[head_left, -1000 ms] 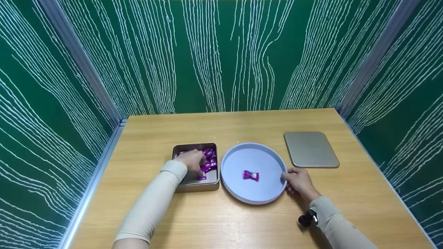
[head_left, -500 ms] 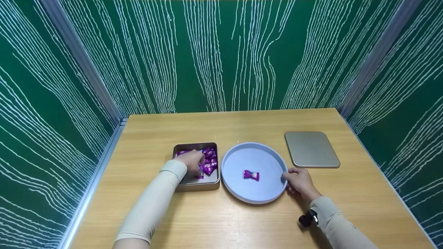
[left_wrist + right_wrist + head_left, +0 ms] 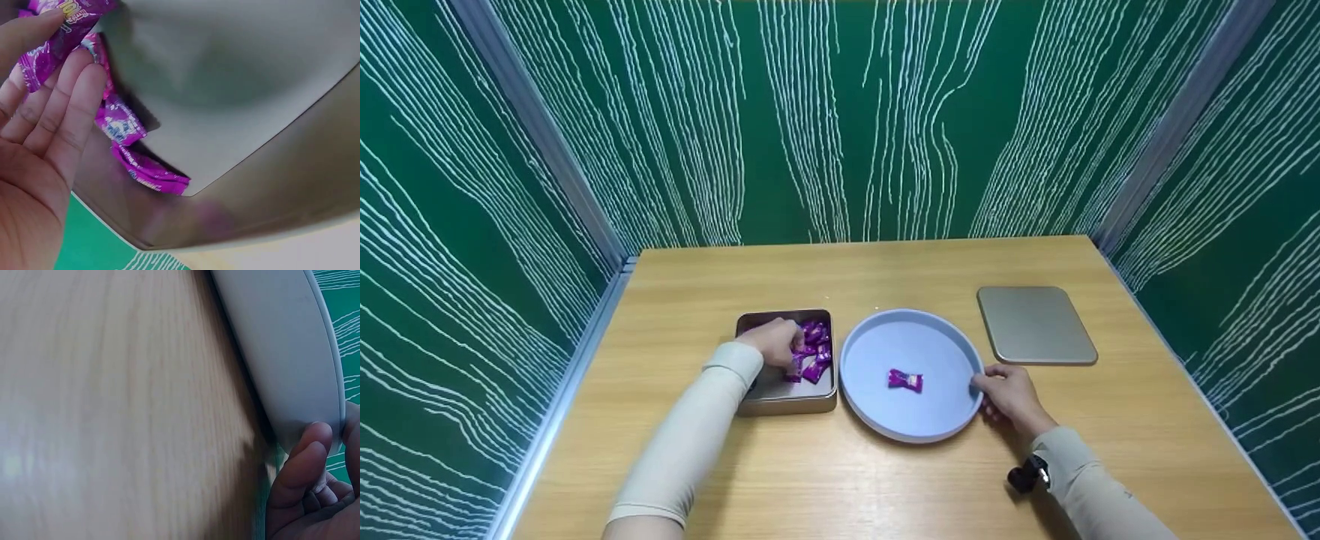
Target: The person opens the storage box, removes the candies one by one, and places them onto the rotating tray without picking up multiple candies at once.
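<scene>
The left hand (image 3: 39, 140) is inside a tin (image 3: 787, 406), its thumb and fingers closed to a narrow pinch on a purple wrapped candy (image 3: 67, 36). That candy looks light, with a shiny, probably slippery wrapper over a firm middle; the plump centre seems a surer hold than the flat ends. Just past these fingertips, other candies (image 3: 121, 121) lie along the tin's stiff-looking wall. To the right of the left fingers sits a round, pale blue plate (image 3: 911, 341) with a single candy (image 3: 905, 380) on it. The right hand (image 3: 1011, 394) grips the plate's right edge, thumb over the rim, fingers bent against the outer wall. The plate seems stiff and fairly light, its raised rim a good handhold. Beyond the right fingers, a square lid (image 3: 1037, 325) lies flat on the table (image 3: 847, 495).
</scene>
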Motion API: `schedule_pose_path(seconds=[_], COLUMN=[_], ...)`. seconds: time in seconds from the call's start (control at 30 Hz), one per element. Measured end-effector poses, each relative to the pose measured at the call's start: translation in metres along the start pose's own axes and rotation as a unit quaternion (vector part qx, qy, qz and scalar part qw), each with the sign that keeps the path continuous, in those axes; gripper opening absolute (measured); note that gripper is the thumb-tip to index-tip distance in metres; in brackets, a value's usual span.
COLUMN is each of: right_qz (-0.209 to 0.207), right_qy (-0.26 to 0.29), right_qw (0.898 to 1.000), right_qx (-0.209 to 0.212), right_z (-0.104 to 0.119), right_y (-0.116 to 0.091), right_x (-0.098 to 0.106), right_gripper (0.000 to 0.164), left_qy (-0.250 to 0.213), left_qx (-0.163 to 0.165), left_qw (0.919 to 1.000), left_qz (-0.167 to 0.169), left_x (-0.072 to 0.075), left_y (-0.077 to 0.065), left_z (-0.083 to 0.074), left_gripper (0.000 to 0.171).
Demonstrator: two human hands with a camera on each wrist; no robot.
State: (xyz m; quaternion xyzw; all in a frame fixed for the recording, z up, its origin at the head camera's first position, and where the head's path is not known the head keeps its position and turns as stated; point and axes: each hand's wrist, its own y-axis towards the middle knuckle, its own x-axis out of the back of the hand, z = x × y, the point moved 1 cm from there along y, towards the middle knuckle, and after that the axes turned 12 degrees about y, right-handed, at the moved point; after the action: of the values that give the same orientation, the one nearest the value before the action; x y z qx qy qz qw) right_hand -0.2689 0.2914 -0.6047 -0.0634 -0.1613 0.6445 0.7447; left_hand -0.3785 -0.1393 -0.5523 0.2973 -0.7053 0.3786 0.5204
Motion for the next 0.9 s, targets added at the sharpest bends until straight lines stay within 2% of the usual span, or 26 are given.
schedule_pose_path(seconds=[0.07, 0.37, 0.53, 0.7, 0.9], right_qz=[0.001, -0.004, -0.005, -0.005, -0.008], right_qy=[0.000, 0.011, 0.019, 0.019, 0.016], right_qw=[1.000, 1.000, 1.000, 1.000, 1.000], right_qx=[0.000, 0.006, 0.009, 0.013, 0.017], right_z=[0.000, -0.002, -0.004, -0.004, -0.004], right_y=[0.000, 0.000, 0.001, 0.000, -0.001], right_x=[0.000, 0.000, 0.000, 0.000, -0.001], right_gripper=[0.036, 0.035, 0.036, 0.037, 0.033], left_qy=[-0.007, -0.053, -0.069, -0.085, -0.090], left_qx=[-0.003, 0.005, -0.008, -0.020, -0.055], left_qw=[1.0000, 0.9986, 0.9969, 0.9949, 0.9928], left_qz=[0.001, -0.007, -0.035, -0.051, -0.055], left_x=[0.014, 0.038, 0.052, 0.059, 0.057], left_y=[-0.007, -0.006, -0.001, 0.005, 0.017], left_z=[-0.010, -0.018, -0.027, -0.043, -0.067], left_gripper=[0.019, 0.013, 0.014, 0.013, 0.014])
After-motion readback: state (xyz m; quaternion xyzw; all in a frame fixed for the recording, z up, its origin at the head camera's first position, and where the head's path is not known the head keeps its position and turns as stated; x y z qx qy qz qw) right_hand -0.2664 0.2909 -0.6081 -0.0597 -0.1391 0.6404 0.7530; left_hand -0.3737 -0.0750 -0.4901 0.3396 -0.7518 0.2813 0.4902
